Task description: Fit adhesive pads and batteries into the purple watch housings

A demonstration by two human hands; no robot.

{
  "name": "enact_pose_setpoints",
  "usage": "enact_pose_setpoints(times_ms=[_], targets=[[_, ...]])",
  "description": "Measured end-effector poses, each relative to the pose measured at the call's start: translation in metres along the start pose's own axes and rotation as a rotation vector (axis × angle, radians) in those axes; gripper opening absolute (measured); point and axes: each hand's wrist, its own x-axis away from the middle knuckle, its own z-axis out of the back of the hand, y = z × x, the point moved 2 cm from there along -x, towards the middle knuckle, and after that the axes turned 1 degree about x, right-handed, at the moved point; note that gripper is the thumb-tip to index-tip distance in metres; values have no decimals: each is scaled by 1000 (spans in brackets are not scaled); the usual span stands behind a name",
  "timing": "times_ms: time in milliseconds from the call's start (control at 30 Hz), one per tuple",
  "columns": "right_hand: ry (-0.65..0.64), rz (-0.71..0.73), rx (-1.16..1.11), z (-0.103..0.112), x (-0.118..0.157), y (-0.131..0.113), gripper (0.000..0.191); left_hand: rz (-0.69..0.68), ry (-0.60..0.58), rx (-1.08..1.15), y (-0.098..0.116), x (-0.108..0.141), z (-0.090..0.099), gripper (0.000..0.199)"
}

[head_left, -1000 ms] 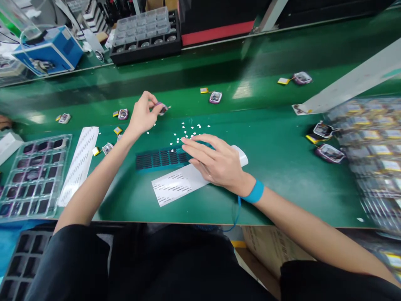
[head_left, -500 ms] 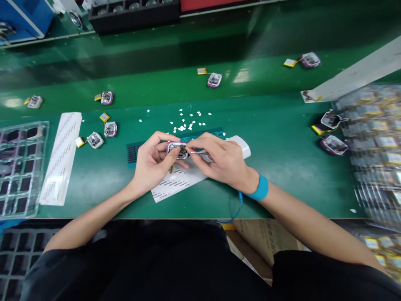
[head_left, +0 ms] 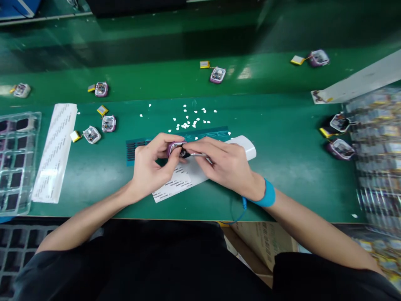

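Between the thumb and fingers of my left hand [head_left: 155, 165] is a small purple-rimmed device case [head_left: 174, 146], its open inside partly hidden by the fingertips. My right hand [head_left: 224, 163] is closed on tweezers [head_left: 199, 154], whose tip points at the right side of the case. A blue band circles my right wrist. Under the hands lie a printed white sheet [head_left: 173, 187] and a teal strip with dark pieces [head_left: 130, 152]. A white rounded object [head_left: 247, 146] sits just beyond my right hand.
Small white stickers [head_left: 185, 125] are scattered beyond the hands. Open cases with yellow-edged batteries lie about, such as one case [head_left: 217, 75] at the back. A clear tray [head_left: 36, 165] and a long white sheet [head_left: 54, 154] are at left; stacked trays [head_left: 380, 167] stand at right.
The case in my left hand has tilted, showing more of its purple side. The yellow piece below it no longer shows. The whole view has shifted slightly.
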Motion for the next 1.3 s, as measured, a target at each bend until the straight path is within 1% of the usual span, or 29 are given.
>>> enact_pose_setpoints(times_ms=[100,167,267,333,433,500,600,700,767,833,967,1133,1300], targets=[[57,-94,-98,0,-2,5,12,74,13,120,-3,-4,1,12],[67,-106,-97,-1,-2,7,9,123,-1,159,-2,-6,1,12],[73,-70,-36,0,-1,7,12,203,-104,188,1,-9,2,13],[107,-55,10,0,1,7,13,264,-183,235,3,-10,3,13],[139,-41,47,1,2,7,11,328,-239,317,5,-11,4,15],[119,-15,54,1,2,6,12,340,-239,329,5,-11,4,16],[50,29,88,0,1,7,15,341,-222,299,5,-11,3,13],[8,47,173,-1,1,10,17,366,-249,274,5,-10,1,8],[11,19,206,-1,1,13,18,393,-275,271,7,-8,0,7],[35,-2,207,2,0,15,20,406,-274,284,8,-7,-1,8],[57,75,167,5,0,14,17,404,-238,310,9,-8,2,9],[35,84,130,4,2,14,17,422,-237,294,7,-9,3,5],[-9,151,145,0,7,15,20,430,-231,312,5,-9,2,6]])
